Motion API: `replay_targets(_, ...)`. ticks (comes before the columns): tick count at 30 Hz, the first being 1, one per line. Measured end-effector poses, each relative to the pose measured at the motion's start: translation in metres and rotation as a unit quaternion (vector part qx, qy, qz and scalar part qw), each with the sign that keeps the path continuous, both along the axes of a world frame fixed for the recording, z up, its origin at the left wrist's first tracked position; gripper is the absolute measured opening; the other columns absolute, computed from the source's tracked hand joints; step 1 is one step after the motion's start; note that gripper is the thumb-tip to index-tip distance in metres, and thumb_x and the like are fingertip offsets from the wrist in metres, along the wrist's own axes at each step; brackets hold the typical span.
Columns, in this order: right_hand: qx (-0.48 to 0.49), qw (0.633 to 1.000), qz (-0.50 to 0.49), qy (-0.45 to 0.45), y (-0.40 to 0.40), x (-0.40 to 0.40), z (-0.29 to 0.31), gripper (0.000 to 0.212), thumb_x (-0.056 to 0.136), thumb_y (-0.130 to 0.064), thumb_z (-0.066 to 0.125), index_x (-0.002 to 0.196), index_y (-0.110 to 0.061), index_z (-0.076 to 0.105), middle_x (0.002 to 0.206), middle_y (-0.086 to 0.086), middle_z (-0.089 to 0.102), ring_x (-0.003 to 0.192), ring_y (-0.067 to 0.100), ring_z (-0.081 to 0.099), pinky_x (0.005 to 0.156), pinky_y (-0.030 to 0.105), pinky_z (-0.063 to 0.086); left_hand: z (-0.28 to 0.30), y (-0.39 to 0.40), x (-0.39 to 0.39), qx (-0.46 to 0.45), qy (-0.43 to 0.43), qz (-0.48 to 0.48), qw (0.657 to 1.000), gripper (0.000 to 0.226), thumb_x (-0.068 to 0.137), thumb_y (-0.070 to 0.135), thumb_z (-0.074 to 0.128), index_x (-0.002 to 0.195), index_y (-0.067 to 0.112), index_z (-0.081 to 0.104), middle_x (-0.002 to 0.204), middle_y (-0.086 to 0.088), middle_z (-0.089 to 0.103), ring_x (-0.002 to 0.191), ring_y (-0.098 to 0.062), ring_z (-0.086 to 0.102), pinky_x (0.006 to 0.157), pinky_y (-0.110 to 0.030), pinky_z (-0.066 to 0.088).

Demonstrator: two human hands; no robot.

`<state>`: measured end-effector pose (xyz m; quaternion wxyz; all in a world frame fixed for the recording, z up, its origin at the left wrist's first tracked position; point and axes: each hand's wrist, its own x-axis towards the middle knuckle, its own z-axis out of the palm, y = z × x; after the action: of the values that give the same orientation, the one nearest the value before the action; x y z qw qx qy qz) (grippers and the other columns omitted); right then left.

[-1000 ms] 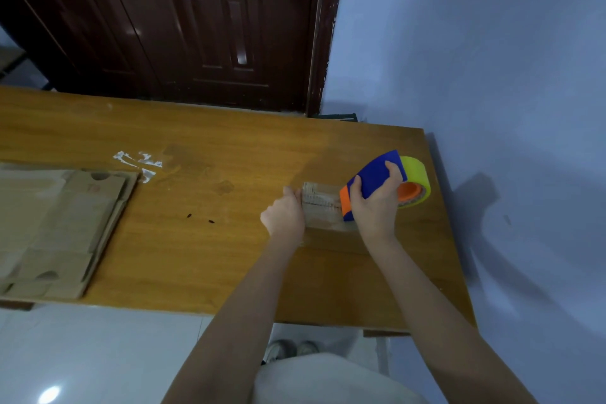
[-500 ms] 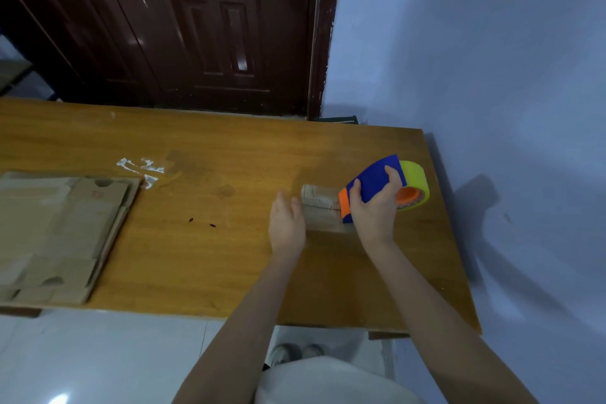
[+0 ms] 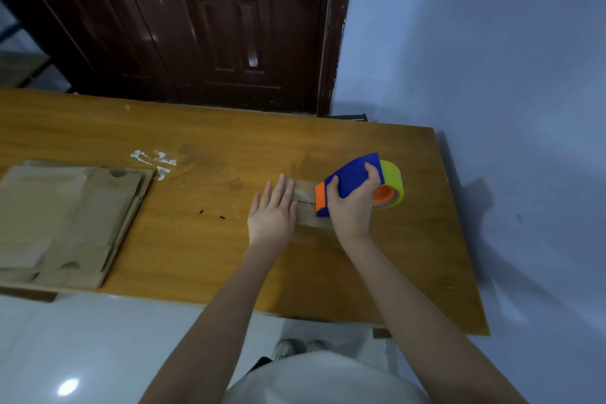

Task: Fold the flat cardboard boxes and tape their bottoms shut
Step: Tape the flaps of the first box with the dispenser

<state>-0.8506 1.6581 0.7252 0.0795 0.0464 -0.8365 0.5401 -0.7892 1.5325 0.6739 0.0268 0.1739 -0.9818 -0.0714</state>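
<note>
At the left end of the wooden table (image 3: 203,249) lies a stack of flat cardboard boxes (image 3: 65,223), unfolded, its near edge reaching the table's front edge; a faint reddish mark is printed on the top sheet, too small to read. Just beyond the stack's far right corner, white tape scraps (image 3: 154,161) stick to the wood. Toward the right, the left hand (image 3: 273,211) lies flat with straight fingers, palm down, on the left part of a small folded cardboard box (image 3: 306,203). The right hand (image 3: 351,203) curls its fingers and thumb round the blue body of a tape dispenser (image 3: 355,179), whose orange front end touches the box top; its yellow-green tape roll (image 3: 392,184) sits behind. No brand shows on the dispenser. Behind the table stands a dark brown door (image 3: 210,26).
</note>
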Motion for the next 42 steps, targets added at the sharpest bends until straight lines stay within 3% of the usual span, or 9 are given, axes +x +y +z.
replay_targets(5, -0.006, 1.000, 0.023, 0.006, -0.019, 0.004, -0.008, 0.066, 0.086, -0.021, 0.065, 0.137, -0.006, 0.026, 0.114, 0.013, 0.055, 0.090, 0.024, 0.062, 0.067, 0.037, 0.057, 0.009, -0.019, 0.007, -0.057, 0.014, -0.094, 0.994, 0.068, 0.094, 0.043, -0.006, 0.150, 0.011, 0.014, 0.158, -0.003, 0.009, 0.146, -0.017, -0.001, 0.119, -0.035, -0.003)
replay_targets(8, -0.018, 1.000, 0.019, 0.002, -0.016, 0.001, -0.004, 0.065, 0.086, -0.017, 0.067, 0.137, -0.005, 0.028, 0.114, 0.004, 0.049, 0.092, 0.016, 0.057, 0.068, 0.020, 0.053, 0.002, -0.012, 0.012, -0.018, 0.018, -0.165, 0.986, 0.075, 0.092, 0.053, -0.013, 0.150, 0.012, 0.013, 0.158, -0.003, 0.010, 0.144, -0.011, -0.005, 0.117, -0.029, -0.008)
replay_targets(11, -0.040, 0.999, 0.016, -0.004, -0.012, -0.003, 0.001, 0.067, 0.084, -0.014, 0.070, 0.135, -0.006, 0.028, 0.113, -0.002, 0.041, 0.089, 0.008, 0.052, 0.065, 0.011, 0.048, 0.000, -0.010, 0.010, -0.009, 0.014, -0.150, 0.988, 0.079, 0.092, 0.062, 0.005, 0.149, 0.010, 0.019, 0.157, -0.005, 0.017, 0.145, -0.013, 0.005, 0.119, -0.032, 0.001)
replay_targets(15, -0.063, 0.998, 0.019, -0.019, -0.009, -0.010, 0.003, 0.065, 0.082, -0.010, 0.071, 0.131, -0.008, 0.029, 0.118, -0.004, 0.036, 0.088, 0.002, 0.051, 0.068, 0.012, 0.050, -0.001, -0.002, 0.010, -0.029, 0.007, -0.123, 0.992, 0.082, 0.090, 0.065, 0.017, 0.144, 0.005, 0.034, 0.151, -0.010, 0.033, 0.142, -0.020, 0.024, 0.118, -0.036, 0.013)
replay_targets(20, -0.130, 0.991, -0.035, -0.020, -0.002, -0.009, -0.001, 0.063, 0.083, -0.008, 0.070, 0.130, -0.009, 0.028, 0.115, -0.011, 0.034, 0.091, 0.001, 0.053, 0.069, 0.016, 0.052, -0.002, 0.002, 0.010, -0.036, 0.008, -0.115, 0.993, 0.085, 0.089, 0.066, 0.009, 0.145, 0.006, 0.029, 0.152, -0.011, 0.029, 0.143, -0.021, 0.020, 0.119, -0.036, 0.009)
replay_targets(29, -0.218, 0.968, -0.125, -0.023, 0.023, -0.022, 0.010, 0.067, 0.080, -0.004, 0.071, 0.131, -0.007, 0.028, 0.125, 0.007, 0.036, 0.094, 0.008, 0.054, 0.063, 0.012, 0.050, 0.000, 0.000, 0.011, -0.036, 0.007, -0.114, 0.993, 0.082, 0.091, 0.064, 0.015, 0.140, 0.004, 0.041, 0.145, -0.013, 0.041, 0.138, -0.023, 0.034, 0.116, -0.037, 0.017)
replay_targets(34, -0.165, 0.981, -0.101, 0.015, 0.043, -0.026, 0.014, 0.067, 0.080, -0.006, 0.072, 0.131, -0.007, 0.028, 0.129, 0.010, 0.036, 0.102, 0.018, 0.054, 0.064, 0.015, 0.052, 0.001, 0.003, 0.009, -0.037, 0.009, -0.117, 0.992, 0.083, 0.092, 0.064, 0.012, 0.139, 0.003, 0.043, 0.143, -0.013, 0.044, 0.136, -0.023, 0.037, 0.114, -0.038, 0.020)
replay_targets(39, -0.085, 0.995, -0.055, 0.011, 0.039, -0.020, 0.014, 0.062, 0.085, -0.008, 0.067, 0.133, -0.007, 0.028, 0.108, -0.016, 0.037, 0.086, 0.003, 0.055, 0.064, 0.015, 0.052, -0.001, 0.004, 0.008, -0.058, 0.007, -0.116, 0.991, 0.085, 0.089, 0.066, 0.007, 0.143, 0.007, 0.035, 0.149, -0.010, 0.036, 0.141, -0.021, 0.028, 0.117, -0.036, 0.014)
replay_targets(42, -0.022, 0.999, -0.025, 0.009, 0.036, -0.016, 0.008, 0.060, 0.088, -0.012, 0.065, 0.135, -0.007, 0.027, 0.109, -0.006, 0.042, 0.087, 0.008, 0.056, 0.068, 0.020, 0.054, -0.002, 0.004, 0.007, -0.073, 0.014, -0.119, 0.990, 0.086, 0.088, 0.067, 0.004, 0.145, 0.008, 0.030, 0.152, -0.009, 0.030, 0.143, -0.019, 0.022, 0.118, -0.035, 0.009)
